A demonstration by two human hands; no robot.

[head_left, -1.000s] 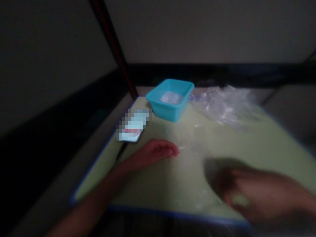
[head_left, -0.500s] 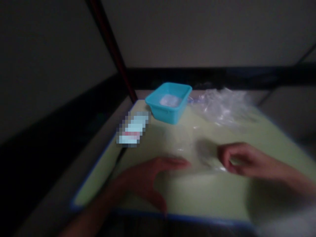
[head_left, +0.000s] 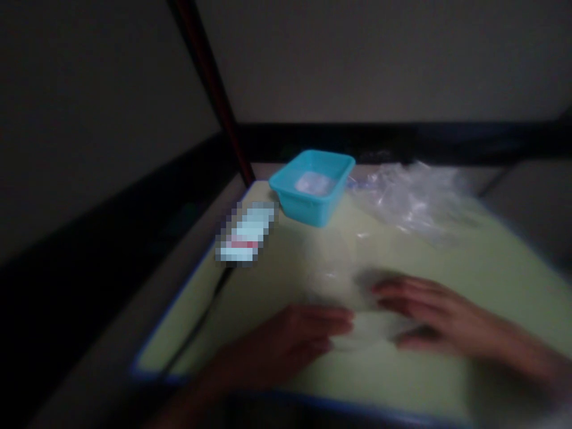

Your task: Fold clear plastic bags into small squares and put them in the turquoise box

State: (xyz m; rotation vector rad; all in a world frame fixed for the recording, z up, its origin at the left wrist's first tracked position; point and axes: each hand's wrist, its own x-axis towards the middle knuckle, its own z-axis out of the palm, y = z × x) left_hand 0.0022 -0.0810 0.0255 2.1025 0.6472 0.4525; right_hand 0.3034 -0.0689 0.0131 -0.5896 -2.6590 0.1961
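Observation:
A clear plastic bag [head_left: 333,271] lies flat on the pale yellow-green table, hard to make out in the dim, blurred light. At its near edge is my left hand [head_left: 306,333], with fingers and thumb closed together on the plastic. My right hand [head_left: 433,313] hovers over the bag's right side, fingers stretched out and the thumb apart from them. Nothing shows between the right fingers. The bag's near part, a paler patch, lies between the two hands; its outline is unclear.
A turquoise plastic basket [head_left: 304,205] with something whitish inside stands at the back. Right of it sits a crumpled heap of clear plastic [head_left: 415,199]. A lit, pixelated phone-like screen [head_left: 248,232] with a black cable [head_left: 201,330] is at the left. The table [head_left: 393,378] has a blue edge.
My left hand has moved slightly right and its thumb has closed toward the fingers. My right hand has gone from a curled pinch to stretched fingers and shifted slightly left.

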